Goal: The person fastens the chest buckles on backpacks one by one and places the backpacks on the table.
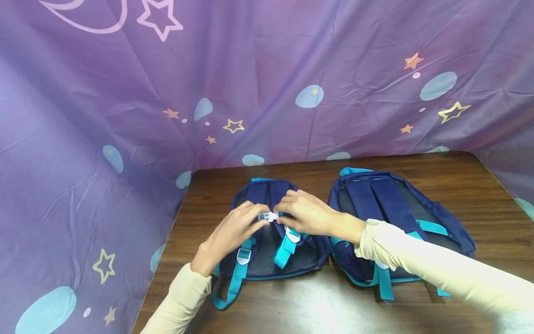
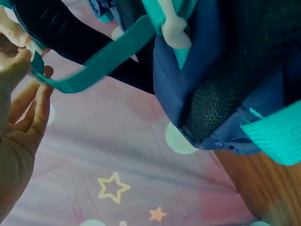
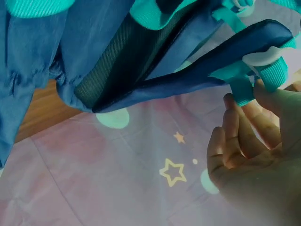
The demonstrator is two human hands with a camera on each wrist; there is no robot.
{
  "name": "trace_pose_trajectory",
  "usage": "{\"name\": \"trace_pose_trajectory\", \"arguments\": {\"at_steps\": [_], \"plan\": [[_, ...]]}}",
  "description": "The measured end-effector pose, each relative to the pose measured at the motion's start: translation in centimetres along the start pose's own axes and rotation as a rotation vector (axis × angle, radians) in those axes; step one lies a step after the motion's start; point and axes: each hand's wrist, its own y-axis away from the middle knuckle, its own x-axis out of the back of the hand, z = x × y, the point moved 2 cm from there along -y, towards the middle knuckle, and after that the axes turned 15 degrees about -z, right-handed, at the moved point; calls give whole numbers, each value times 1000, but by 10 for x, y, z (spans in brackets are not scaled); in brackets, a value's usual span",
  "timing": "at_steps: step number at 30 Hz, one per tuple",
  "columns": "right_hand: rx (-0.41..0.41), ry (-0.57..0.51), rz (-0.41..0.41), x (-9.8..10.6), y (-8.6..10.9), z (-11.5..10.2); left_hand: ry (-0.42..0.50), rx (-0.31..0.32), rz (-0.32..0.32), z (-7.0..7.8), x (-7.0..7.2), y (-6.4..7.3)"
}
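A small navy backpack with teal straps lies on the table, its shoulder straps facing up. Over it, a white plastic buckle spans the short space between both hands. My left hand pinches the buckle's left end, where a teal strap runs to the fingertips. With thumb and fingers, my right hand grips the right end. A white slider with a teal strap tail hangs just below the right hand. Whether the buckle's two halves are fully locked, I cannot tell.
To the right lies a larger navy backpack with teal trim, partly under the right forearm. Both bags rest on a dark wooden table. A purple curtain with stars hangs behind and at the sides. A loose teal strap loop droops at the front left.
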Motion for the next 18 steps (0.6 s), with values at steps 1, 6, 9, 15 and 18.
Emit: {"name": "trace_pose_trajectory", "arguments": {"at_steps": [1, 6, 9, 15, 18], "plan": [[10, -1, 9, -1, 0, -1, 15, -9, 4, 0, 0, -1], [38, -37, 34, -6, -2, -4, 78, -66, 83, -5, -4, 0], [56, -47, 32, -10, -7, -6, 74, -98, 120, -8, -7, 3], [13, 19, -89, -28, -17, -5, 98, 7, -14, -18, -22, 10], [-38, 27, -186, -39, -15, 2, 104, 149, -163, -24, -31, 16]]}}
